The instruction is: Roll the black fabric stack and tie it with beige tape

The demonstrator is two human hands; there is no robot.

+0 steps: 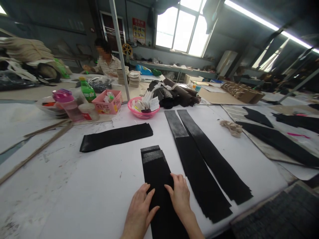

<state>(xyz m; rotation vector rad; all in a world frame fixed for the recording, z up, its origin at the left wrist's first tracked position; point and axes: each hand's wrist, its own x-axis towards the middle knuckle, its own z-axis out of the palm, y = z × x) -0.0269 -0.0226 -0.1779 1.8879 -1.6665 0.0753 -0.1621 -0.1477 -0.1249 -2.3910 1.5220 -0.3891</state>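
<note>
A stack of long black fabric strips (157, 176) lies in front of me, its far end stepped, with greyish bands across the top. My left hand (141, 209) rests along its left edge, thumb and fingers apart and slightly bent. Against the right edge is my right hand (180, 192), its thumb spread from the fingers and lying on the strips. Neither hand visibly pinches the stack. Two longer piles, a nearer black strip pile (196, 172) and a farther black strip pile (219, 159), lie to the right. A shorter black strip pile (116, 136) lies crosswise at the left.
Beyond the strips stand a pink basin (143, 114) with papers, a pink basket (107, 103), a plastic cup (72, 111) and a green bottle (87, 90). A crumpled cloth (231, 128) and black cut pieces (279, 141) lie right. A person (109, 64) sits across the table.
</note>
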